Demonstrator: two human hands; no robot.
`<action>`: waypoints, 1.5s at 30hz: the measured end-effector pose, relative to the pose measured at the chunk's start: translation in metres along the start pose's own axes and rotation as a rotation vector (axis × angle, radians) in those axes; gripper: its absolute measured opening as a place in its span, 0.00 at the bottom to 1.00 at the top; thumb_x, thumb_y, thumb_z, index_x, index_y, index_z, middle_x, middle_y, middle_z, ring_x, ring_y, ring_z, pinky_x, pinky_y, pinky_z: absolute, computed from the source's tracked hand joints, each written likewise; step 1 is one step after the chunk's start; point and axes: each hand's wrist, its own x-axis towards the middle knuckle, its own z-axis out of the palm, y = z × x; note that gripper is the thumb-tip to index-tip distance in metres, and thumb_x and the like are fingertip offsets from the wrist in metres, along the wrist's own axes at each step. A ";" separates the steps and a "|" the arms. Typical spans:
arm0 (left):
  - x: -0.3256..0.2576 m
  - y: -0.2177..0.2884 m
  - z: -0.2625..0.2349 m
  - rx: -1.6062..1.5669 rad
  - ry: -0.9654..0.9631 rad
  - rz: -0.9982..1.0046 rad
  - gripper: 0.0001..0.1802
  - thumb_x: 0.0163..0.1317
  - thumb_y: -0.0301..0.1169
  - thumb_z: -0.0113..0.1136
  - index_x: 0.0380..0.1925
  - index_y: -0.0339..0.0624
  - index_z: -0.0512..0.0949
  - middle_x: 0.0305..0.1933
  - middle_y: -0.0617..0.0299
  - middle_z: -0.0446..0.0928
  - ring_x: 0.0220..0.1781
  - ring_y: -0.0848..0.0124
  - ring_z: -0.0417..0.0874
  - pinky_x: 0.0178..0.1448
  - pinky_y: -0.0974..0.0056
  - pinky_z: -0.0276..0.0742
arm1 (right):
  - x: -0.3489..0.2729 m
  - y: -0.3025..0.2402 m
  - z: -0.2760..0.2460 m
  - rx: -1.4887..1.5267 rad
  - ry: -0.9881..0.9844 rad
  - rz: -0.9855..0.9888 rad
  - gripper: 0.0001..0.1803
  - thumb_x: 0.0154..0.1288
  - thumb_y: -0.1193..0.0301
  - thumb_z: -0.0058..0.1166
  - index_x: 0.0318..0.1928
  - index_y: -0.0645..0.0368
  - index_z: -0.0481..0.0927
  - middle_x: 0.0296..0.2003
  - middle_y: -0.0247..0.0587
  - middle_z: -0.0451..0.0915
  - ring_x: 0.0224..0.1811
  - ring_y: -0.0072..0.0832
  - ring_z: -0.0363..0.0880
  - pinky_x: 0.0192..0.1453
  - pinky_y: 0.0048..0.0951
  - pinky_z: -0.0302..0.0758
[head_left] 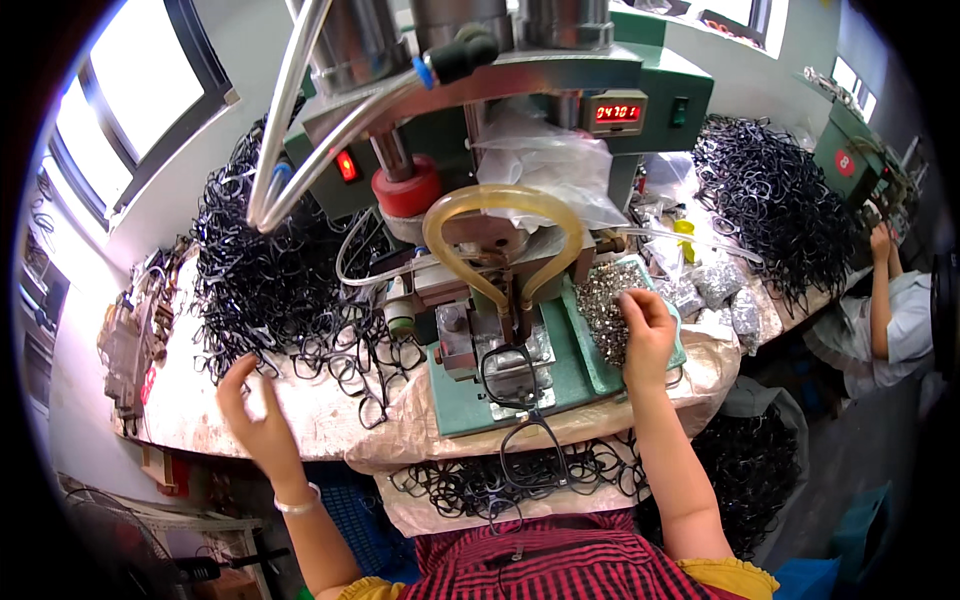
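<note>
My left hand (258, 420) is raised at the left of the table, thumb and fingers apart, just in front of a big heap of black eyeglass frames (265, 230). Over a pale green tray (597, 375) of small shiny metal parts (603, 312), my right hand (650, 335) has its fingertips drawn together; whatever is between them is too small to make out. One black eyeglass frame (533, 408) sits at the green bench press (640, 75), one rim at the fixture and the other hanging toward me. A bent yellowish tube (505, 195) arches over the fixture.
More black frames lie on the cloth ledge (400, 510) before me, in a second heap (775, 205) at right and in a sack (755, 455) below. Bags of metal parts (715, 285) lie beyond the tray. Another person's arm (880, 290) shows at far right by a green machine (850, 150).
</note>
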 end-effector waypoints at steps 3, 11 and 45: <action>-0.002 -0.049 0.051 0.309 -0.299 0.041 0.19 0.56 0.18 0.64 0.50 0.40 0.80 0.48 0.55 0.81 0.51 0.57 0.79 0.57 0.56 0.74 | 0.005 -0.008 0.022 0.051 -0.049 -0.008 0.04 0.68 0.76 0.63 0.41 0.62 0.84 0.33 0.28 0.83 0.35 0.12 0.76 0.41 0.16 0.72; -0.061 -0.103 0.099 0.231 -0.348 -0.026 0.19 0.56 0.17 0.56 0.49 0.40 0.80 0.42 0.50 0.79 0.47 0.47 0.79 0.52 0.49 0.75 | -0.029 -0.024 -0.042 -0.532 0.012 -0.221 0.06 0.60 0.80 0.65 0.39 0.64 0.86 0.35 0.38 0.85 0.38 0.27 0.82 0.46 0.27 0.76; -0.029 0.136 0.036 -0.877 -0.274 0.511 0.07 0.55 0.26 0.70 0.33 0.48 0.83 0.44 0.57 0.88 0.38 0.61 0.81 0.50 0.53 0.76 | -0.067 -0.112 0.073 0.076 -0.511 0.009 0.27 0.62 0.79 0.61 0.62 0.65 0.72 0.52 0.43 0.81 0.54 0.27 0.81 0.62 0.29 0.73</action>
